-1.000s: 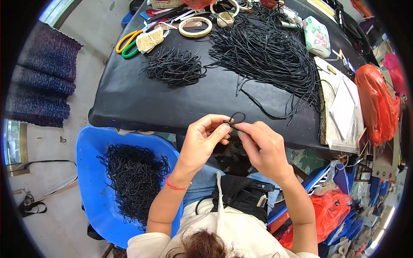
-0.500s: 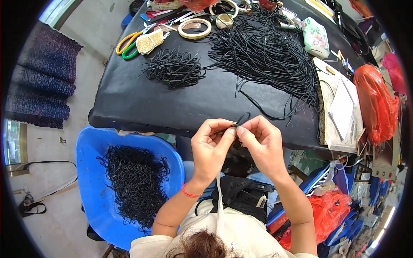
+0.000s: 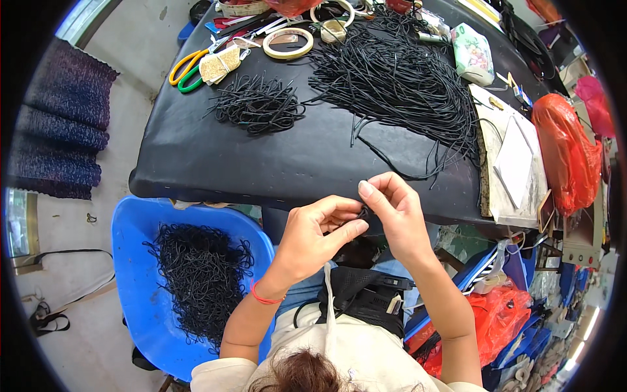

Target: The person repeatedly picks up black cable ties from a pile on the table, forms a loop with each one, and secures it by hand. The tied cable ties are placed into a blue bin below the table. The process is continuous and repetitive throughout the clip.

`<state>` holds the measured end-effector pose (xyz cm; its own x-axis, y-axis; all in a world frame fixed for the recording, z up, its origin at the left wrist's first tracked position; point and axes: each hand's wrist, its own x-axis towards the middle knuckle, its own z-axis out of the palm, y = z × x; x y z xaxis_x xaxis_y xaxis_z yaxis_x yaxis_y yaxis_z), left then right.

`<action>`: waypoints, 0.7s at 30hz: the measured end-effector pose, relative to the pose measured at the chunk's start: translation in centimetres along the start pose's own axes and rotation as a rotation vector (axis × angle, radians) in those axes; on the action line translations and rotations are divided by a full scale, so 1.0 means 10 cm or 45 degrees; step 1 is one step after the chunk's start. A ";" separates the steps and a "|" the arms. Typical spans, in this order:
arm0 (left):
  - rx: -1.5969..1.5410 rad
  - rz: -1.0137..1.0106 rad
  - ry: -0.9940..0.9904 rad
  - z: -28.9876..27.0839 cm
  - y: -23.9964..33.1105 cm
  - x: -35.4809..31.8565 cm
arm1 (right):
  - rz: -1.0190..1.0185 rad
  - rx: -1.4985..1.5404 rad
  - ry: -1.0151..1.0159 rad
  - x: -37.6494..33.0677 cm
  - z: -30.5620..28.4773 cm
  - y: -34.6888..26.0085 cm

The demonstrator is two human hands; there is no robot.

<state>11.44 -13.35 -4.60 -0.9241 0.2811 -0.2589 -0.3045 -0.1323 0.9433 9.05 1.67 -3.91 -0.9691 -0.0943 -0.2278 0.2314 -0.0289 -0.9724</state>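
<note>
A short black cord [image 3: 365, 213] is bunched up between my two hands, over the front edge of the table. My left hand [image 3: 317, 236] pinches it with thumb and fingers. My right hand [image 3: 400, 212] is closed at the cord's other side, its thumb raised against the curled index finger; the fingers behind are partly hidden. On the table beyond lie a large spread pile of long black cords [image 3: 398, 91] and a smaller bundle of black cords [image 3: 258, 104] to its left. Below on the left, a blue plastic tub [image 3: 127, 261] holds a heap of looped black cords [image 3: 199, 281].
The black-covered table [image 3: 215, 163] also carries scissors [image 3: 189, 68], a tape roll [image 3: 288, 43], a tissue pack [image 3: 472, 55] and a pale board [image 3: 506, 163]. Red plastic bags [image 3: 567, 153] hang at the right. A dark patterned cloth [image 3: 62, 117] hangs at left.
My left hand has turned and dropped slightly, its thumb lower. My right thumb has lifted away from the left thumb. The cord loop that stood above the fingers is now bunched lower between them.
</note>
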 end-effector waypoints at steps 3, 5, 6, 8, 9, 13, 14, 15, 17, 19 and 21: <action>0.161 0.180 0.027 0.04 -0.07 -0.03 | -0.038 0.018 0.044 -0.01 0.02 0.01; 0.116 0.189 0.068 0.02 -0.05 -0.03 | -0.050 0.037 0.038 0.00 0.01 -0.04; 0.133 0.151 0.055 0.00 -0.03 -0.02 | -0.041 0.072 0.023 0.00 0.00 -0.07; 0.169 0.076 0.025 -0.05 0.04 0.00 | 0.105 0.027 0.013 -0.02 -0.06 -0.16; 0.202 0.089 -0.011 -0.07 0.06 0.00 | 0.087 -0.019 -0.084 -0.02 -0.09 -0.15; 0.155 0.042 -0.133 -0.11 0.05 0.00 | 0.043 -0.042 -0.271 -0.05 -0.11 -0.09; 0.101 0.006 -0.155 -0.12 0.04 0.00 | 0.037 -0.018 -0.268 -0.06 -0.10 -0.10; 0.020 -0.036 -0.189 -0.12 0.03 -0.01 | 0.031 0.006 -0.265 -0.07 -0.09 -0.11; -0.147 -0.119 -0.257 -0.12 0.02 -0.03 | 0.003 -0.004 -0.309 -0.07 -0.10 -0.10; -0.214 -0.069 -0.264 -0.09 0.00 -0.04 | -0.035 -0.027 -0.317 -0.07 -0.11 -0.09; -0.254 -0.034 -0.243 -0.05 -0.01 -0.05 | -0.086 -0.061 -0.284 -0.07 -0.13 -0.08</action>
<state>11.81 -13.96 -4.65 -0.8605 0.4588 -0.2213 -0.3850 -0.3013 0.8723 9.45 3.07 -3.00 -0.9382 -0.3114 -0.1509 0.1575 0.0038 -0.9875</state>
